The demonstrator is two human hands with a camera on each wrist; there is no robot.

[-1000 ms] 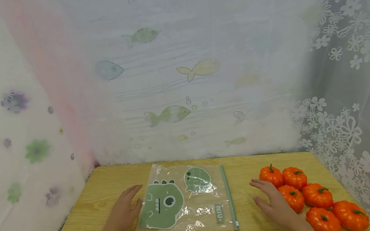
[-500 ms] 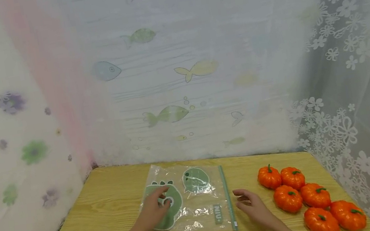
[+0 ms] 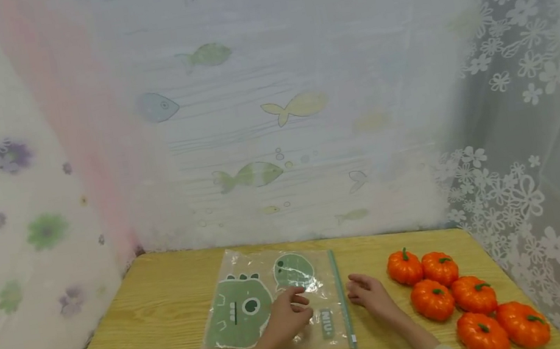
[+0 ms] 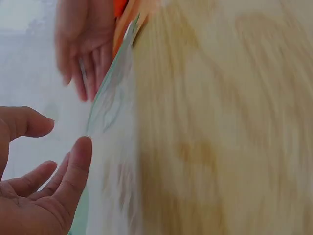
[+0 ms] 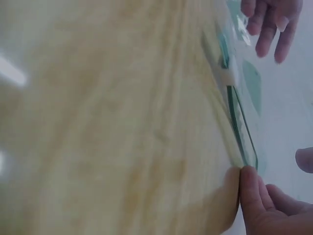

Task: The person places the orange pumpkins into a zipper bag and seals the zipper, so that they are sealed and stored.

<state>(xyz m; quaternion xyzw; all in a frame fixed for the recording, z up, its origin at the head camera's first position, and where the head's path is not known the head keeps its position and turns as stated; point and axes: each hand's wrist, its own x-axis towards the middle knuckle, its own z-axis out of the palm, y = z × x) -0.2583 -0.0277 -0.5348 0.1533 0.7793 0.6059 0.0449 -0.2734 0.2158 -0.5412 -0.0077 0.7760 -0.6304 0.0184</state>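
Observation:
A clear plastic zip bag (image 3: 292,246) printed with green cartoon dinosaurs lies flat on the wooden table. Its green zip strip (image 3: 343,306) runs down the right side, with a small white slider (image 3: 353,339) at the near end. Over the bag's middle is my left hand (image 3: 284,317), fingers loosely bent, thumb apart from them, holding nothing. My right hand (image 3: 374,297) is just right of the strip. In the right wrist view its fingertips (image 5: 248,177) come right at the end of the strip, low at the table, while the thumb (image 5: 305,160) stays apart.
Several orange toy pumpkins (image 3: 432,300) with green stems are grouped on the table's right side. The table (image 3: 132,322) meets curtains at its back and both sides, printed with fish and flowers.
My left hand has moved right, from beside the bag's left edge to over its middle. My right hand has moved left from the pumpkins to beside the zip strip.

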